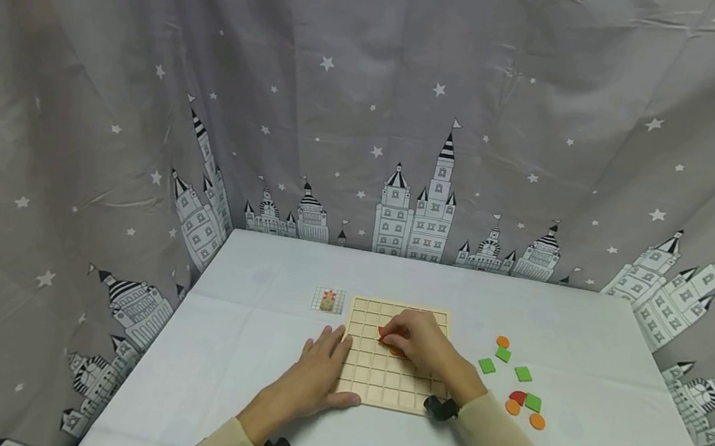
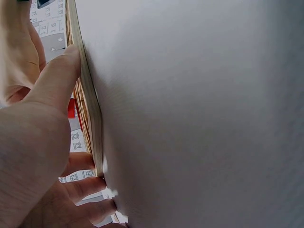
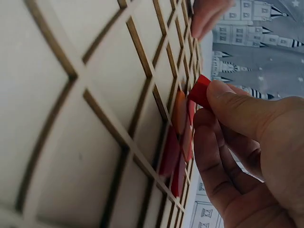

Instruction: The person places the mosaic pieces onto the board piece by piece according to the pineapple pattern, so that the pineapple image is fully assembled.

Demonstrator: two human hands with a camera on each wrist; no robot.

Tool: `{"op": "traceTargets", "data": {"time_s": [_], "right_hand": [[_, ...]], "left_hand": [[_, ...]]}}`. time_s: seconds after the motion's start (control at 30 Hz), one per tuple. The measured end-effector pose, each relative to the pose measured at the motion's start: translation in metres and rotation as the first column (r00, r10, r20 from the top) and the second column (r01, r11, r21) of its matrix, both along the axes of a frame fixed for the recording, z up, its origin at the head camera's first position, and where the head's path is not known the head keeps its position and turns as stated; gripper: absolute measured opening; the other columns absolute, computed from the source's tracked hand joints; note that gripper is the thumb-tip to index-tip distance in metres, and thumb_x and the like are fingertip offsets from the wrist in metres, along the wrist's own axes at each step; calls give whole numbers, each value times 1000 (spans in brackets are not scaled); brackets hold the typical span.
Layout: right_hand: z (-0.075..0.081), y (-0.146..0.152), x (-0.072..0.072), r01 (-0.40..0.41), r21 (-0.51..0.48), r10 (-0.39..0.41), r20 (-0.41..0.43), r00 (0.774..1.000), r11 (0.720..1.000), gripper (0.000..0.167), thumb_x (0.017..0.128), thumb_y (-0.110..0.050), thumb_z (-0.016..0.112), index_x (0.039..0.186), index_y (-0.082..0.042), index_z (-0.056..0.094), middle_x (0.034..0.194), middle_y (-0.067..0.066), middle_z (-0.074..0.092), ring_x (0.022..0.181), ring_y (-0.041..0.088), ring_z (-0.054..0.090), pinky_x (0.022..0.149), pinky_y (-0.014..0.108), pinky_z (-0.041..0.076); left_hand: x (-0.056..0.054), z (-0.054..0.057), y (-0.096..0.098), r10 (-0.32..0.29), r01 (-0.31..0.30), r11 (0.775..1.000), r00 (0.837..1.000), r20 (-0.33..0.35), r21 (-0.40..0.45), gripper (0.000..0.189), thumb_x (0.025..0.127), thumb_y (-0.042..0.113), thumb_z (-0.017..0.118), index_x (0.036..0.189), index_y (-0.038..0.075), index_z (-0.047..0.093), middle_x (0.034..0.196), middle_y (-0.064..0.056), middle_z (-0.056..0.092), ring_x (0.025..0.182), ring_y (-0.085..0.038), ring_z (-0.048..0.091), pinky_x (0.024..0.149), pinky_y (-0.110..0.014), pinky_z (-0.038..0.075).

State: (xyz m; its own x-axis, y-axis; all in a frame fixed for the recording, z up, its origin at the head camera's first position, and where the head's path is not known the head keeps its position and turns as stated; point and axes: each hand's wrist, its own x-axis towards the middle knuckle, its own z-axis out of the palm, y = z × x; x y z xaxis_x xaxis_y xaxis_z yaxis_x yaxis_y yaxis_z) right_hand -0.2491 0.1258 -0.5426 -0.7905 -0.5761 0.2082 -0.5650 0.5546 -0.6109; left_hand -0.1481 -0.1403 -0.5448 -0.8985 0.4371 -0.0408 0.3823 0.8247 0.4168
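Note:
My right hand is over the middle of a wooden grid board. Between thumb and fingers it pinches a small red tile, held just above the board. Close by in the right wrist view, an orange disc and several red tiles lie in the board's cells. My left hand rests at the board's front left corner, fingers spread along the left side. Its thumb touches the front edge in the left wrist view.
A small picture card lies left of the board. On the white table, to the right, are green squares, orange discs and a red piece. A grey curtain hangs behind.

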Motion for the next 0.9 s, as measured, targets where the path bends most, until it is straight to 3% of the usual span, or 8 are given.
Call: {"op": "traceTargets", "data": {"time_s": [0.23, 0.67, 0.9], "right_hand": [[-2, -7, 0, -15, 20, 16, -54, 998, 1000, 6, 104, -11, 89, 108, -8, 91, 107, 3, 87, 98, 14, 81, 86, 25, 66], [-4, -14, -2, 32, 91, -29, -36, 999, 995, 6, 104, -16, 89, 103, -10, 89, 99, -2, 85, 93, 9, 76, 88, 30, 65], [-4, -14, 2, -2, 105, 9, -67, 998, 994, 8, 103, -13, 89, 96, -14, 85, 94, -2, 80, 90, 8, 71, 85, 32, 64]], "left_hand": [[0, 0, 1, -5, 5, 1000, 1000, -2, -10, 113, 100, 62, 87, 175, -9, 40, 185, -38, 31, 173, -63, 32, 133, -83, 37], [-1, -2, -1, -2, 2, 1000, 1000, 1, -5, 114, 100, 63, 86, 176, -9, 39, 185, -38, 31, 174, -64, 31, 133, -83, 37], [-1, -2, -1, -4, 4, 1000, 1000, -6, -1, 115, 100, 63, 86, 175, -9, 39, 185, -38, 32, 174, -64, 31, 133, -83, 37]]}}
